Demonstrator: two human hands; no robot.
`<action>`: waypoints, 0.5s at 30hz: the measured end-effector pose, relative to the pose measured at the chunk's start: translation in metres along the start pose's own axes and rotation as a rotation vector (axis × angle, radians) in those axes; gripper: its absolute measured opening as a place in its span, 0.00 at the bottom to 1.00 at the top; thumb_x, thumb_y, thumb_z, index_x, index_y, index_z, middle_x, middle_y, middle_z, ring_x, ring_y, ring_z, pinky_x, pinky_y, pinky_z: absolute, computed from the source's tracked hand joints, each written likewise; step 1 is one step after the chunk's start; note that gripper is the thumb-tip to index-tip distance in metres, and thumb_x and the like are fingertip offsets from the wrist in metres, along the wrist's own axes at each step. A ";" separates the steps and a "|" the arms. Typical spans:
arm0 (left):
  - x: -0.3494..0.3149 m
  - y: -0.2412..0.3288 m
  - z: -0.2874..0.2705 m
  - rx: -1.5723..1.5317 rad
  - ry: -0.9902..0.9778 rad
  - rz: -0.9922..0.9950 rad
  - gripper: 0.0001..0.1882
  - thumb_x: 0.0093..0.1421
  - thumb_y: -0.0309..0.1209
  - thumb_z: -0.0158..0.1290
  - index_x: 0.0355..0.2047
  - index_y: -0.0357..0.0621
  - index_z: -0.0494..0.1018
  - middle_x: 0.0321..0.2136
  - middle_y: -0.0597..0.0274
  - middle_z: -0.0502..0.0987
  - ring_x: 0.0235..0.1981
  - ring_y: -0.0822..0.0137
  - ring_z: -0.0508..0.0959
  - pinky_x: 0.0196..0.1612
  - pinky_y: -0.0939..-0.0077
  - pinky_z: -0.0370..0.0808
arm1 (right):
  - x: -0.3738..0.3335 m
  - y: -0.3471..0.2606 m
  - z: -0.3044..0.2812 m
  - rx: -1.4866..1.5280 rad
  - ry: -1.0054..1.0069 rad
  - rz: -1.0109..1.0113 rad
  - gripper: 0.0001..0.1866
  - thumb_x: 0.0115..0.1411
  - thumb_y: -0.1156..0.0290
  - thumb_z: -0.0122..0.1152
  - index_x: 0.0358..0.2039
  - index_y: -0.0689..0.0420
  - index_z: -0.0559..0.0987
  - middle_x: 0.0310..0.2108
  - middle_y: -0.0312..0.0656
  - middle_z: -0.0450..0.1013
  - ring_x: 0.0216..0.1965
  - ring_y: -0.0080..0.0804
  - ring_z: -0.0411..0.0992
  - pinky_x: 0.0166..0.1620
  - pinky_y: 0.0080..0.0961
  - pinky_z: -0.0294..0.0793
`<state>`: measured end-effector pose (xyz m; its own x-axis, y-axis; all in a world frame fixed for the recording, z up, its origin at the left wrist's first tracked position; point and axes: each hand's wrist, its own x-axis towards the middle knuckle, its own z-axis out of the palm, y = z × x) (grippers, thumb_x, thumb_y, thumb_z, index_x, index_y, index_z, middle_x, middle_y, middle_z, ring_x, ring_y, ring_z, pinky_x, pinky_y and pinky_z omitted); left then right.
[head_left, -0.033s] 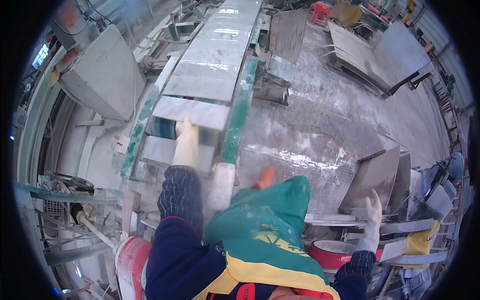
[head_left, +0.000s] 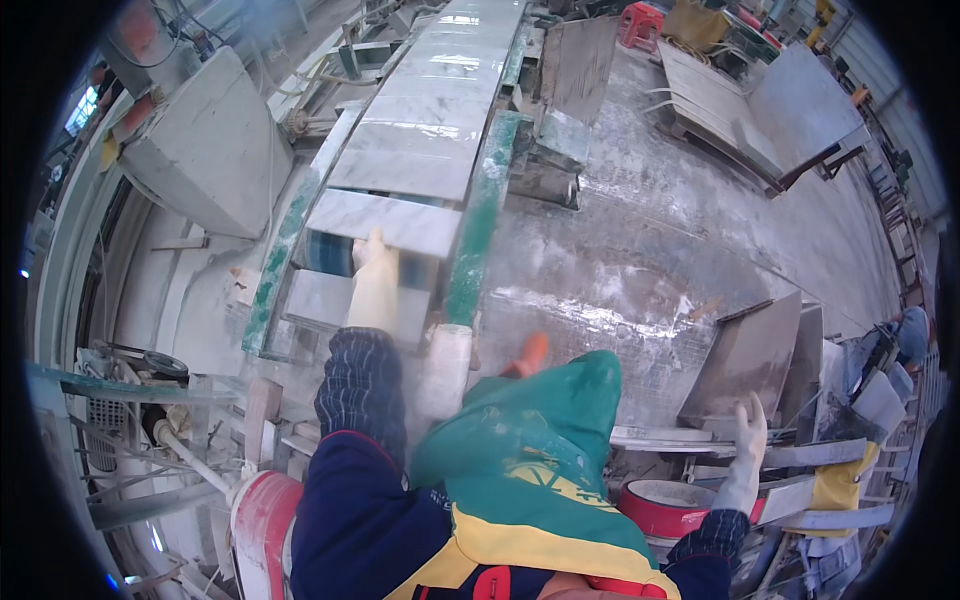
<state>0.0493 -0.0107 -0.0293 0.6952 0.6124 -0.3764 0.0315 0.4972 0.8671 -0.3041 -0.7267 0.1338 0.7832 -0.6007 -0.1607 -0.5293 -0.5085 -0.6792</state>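
Note:
A glove covers my left hand [head_left: 375, 275], which grips the near edge of a narrow white marble strip [head_left: 400, 221]; the thumb lies on top and the other fingers are hidden beneath. The strip lies across the conveyor, just short of a wider row of wet marble slabs [head_left: 425, 145]. Closer to me, another pale slab [head_left: 322, 296] rests on the conveyor, partly behind my left forearm. Off to the right, my gloved right hand [head_left: 748, 438] is held out with its fingers apart and nothing in it, near leaning grey slabs [head_left: 745, 360].
Green-stained rails [head_left: 478, 225] edge the conveyor. A red round-rimmed drum [head_left: 665, 508] stands by my right forearm, and a red-and-white rounded machine part [head_left: 265, 530] is at lower left. A pallet [head_left: 705, 110] with a standing sheet and a red stool [head_left: 638, 25] sit farther off.
My right hand has shifted slightly, its fingers curling a little lower. The left hand and the marble strip look almost unmoved.

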 end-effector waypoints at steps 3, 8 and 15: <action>-0.010 0.014 0.018 -0.265 0.021 -0.051 0.22 0.65 0.30 0.55 0.59 0.44 0.69 0.54 0.50 0.74 0.50 0.55 0.79 0.46 0.57 0.81 | -0.032 0.056 -0.022 0.084 0.210 0.090 0.29 0.67 0.67 0.57 0.65 0.68 0.66 0.63 0.49 0.68 0.65 0.39 0.65 0.67 0.31 0.60; -0.011 0.029 0.029 -0.194 0.074 -0.148 0.25 0.65 0.27 0.54 0.62 0.51 0.65 0.54 0.50 0.73 0.51 0.51 0.78 0.44 0.50 0.82 | -0.072 0.094 -0.021 0.120 0.262 0.193 0.29 0.67 0.67 0.57 0.65 0.65 0.67 0.62 0.50 0.69 0.62 0.36 0.67 0.65 0.29 0.62; 0.027 0.016 0.025 0.271 0.166 -0.042 0.16 0.68 0.31 0.54 0.54 0.44 0.69 0.41 0.52 0.79 0.36 0.56 0.81 0.32 0.62 0.83 | -0.086 0.089 -0.007 0.182 0.294 0.160 0.27 0.69 0.69 0.55 0.66 0.65 0.66 0.64 0.51 0.67 0.64 0.37 0.66 0.65 0.29 0.62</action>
<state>0.0870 -0.0019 -0.0176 0.5633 0.6978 -0.4425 0.2637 0.3557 0.8966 -0.4211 -0.7244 0.0924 0.5540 -0.8286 -0.0808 -0.5499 -0.2914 -0.7827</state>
